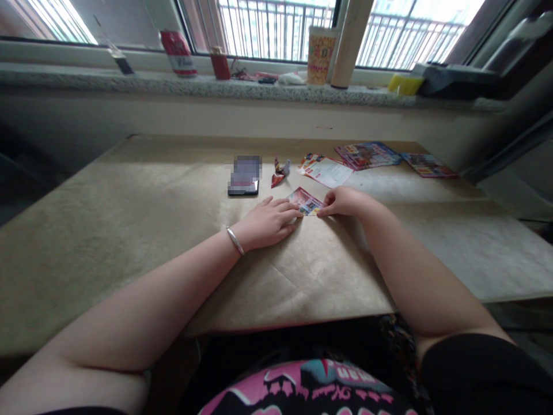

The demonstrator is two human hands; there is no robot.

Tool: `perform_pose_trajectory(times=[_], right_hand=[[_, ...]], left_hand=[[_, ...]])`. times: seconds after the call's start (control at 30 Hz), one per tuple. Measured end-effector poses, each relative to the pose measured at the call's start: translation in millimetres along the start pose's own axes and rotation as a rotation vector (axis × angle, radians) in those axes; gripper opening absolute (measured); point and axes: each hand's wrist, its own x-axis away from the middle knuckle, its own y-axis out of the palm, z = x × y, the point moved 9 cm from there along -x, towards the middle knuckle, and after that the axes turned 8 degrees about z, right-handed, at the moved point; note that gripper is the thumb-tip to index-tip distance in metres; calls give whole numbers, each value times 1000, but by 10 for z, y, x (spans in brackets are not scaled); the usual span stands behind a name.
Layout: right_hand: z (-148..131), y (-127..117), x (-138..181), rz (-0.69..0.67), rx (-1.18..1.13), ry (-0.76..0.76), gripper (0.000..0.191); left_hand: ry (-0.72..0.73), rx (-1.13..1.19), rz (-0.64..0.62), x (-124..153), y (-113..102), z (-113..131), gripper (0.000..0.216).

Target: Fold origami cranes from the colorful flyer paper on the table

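A small colourful printed sheet of paper [306, 199] lies on the table between my hands. My left hand [271, 222], with a silver bangle at the wrist, rests flat, its outstretched fingers on the sheet's left part. At the sheet's right corner, the thumb and fingers of my right hand [344, 202] are pinched together on the edge. Just beyond the sheet stands a folded paper crane [280, 172] in red and grey. Whether the sheet is folded in layers, I cannot tell.
A phone [245, 174] lies left of the crane. Printed flyers [329, 172] and a colourful stack [369, 154] lie at the back right, with another flyer [427, 165] beside them. A red can [178, 53] and a patterned cup [320, 56] stand on the windowsill [268, 95].
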Motion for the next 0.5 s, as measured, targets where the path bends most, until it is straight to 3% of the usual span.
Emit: perform_pose_trajectory(times=[0.27, 0.5], right_hand=[[293, -72, 29, -31, 34, 77, 30], [388, -90, 51, -57, 35, 123, 35]], left_hand=[[19, 14, 17, 1, -2, -2, 38], [31, 5, 19, 2, 1, -4, 38]])
